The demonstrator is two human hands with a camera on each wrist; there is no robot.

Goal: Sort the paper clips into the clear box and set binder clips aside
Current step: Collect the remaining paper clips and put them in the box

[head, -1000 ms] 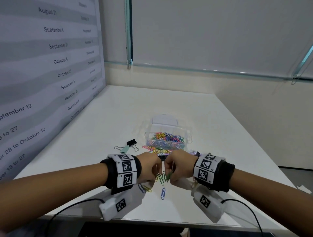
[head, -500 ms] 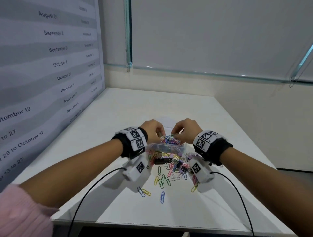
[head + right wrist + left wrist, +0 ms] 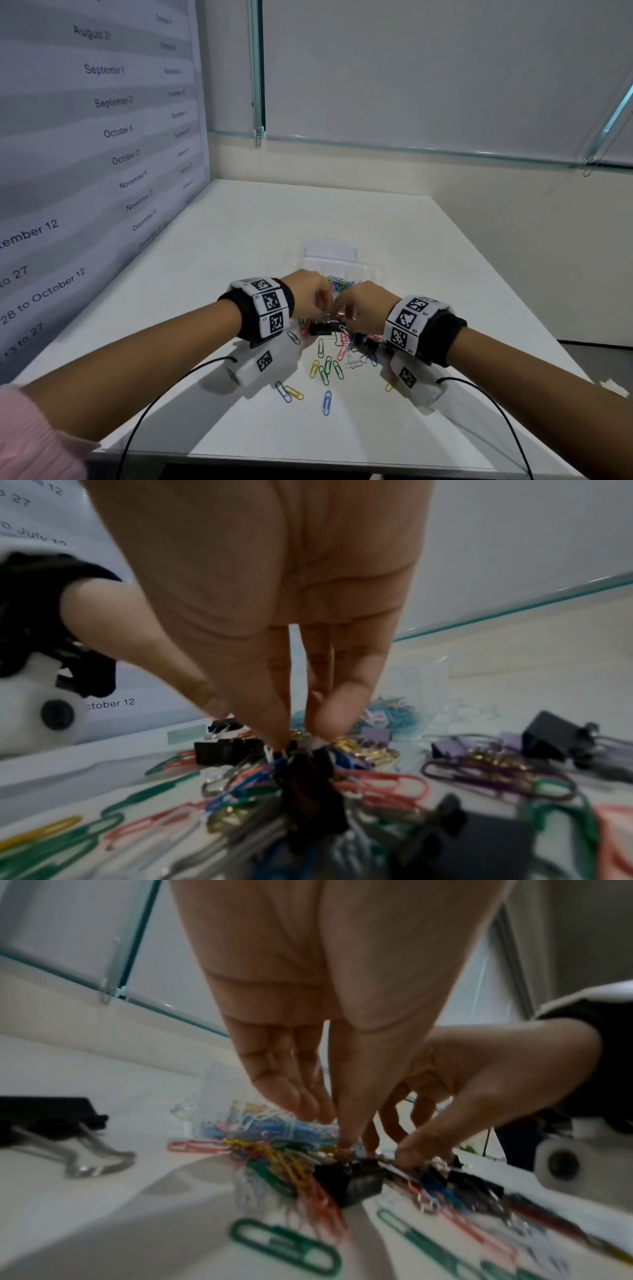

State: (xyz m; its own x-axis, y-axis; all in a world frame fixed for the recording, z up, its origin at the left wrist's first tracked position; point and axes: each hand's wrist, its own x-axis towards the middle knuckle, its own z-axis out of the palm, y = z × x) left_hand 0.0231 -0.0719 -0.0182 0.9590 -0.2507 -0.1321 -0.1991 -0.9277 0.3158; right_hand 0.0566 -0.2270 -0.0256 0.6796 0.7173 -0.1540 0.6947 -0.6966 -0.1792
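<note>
Both hands hover over a pile of coloured paper clips (image 3: 337, 353) mixed with black binder clips (image 3: 320, 329) just in front of the clear box (image 3: 329, 263), which holds many paper clips (image 3: 260, 1123). My left hand (image 3: 323, 310) (image 3: 329, 1129) points its fingers down; the thumb tip touches the pile while the other fingertips stay slightly above it. My right hand (image 3: 342, 313) (image 3: 298, 737) pinches thumb against fingers on clips at the top of the pile, beside a black binder clip (image 3: 308, 785). A black binder clip (image 3: 51, 1118) lies apart to the left.
Loose paper clips (image 3: 327, 402) are scattered toward the table's front edge (image 3: 308, 459). Purple binder clips (image 3: 448, 748) and another black one (image 3: 551, 739) lie on the pile's right side. A calendar panel (image 3: 102, 137) walls off the left; cables trail from both wrists.
Both hands rose from the near side of the pile to above the clear box, then came back down and toward me onto the pile.
</note>
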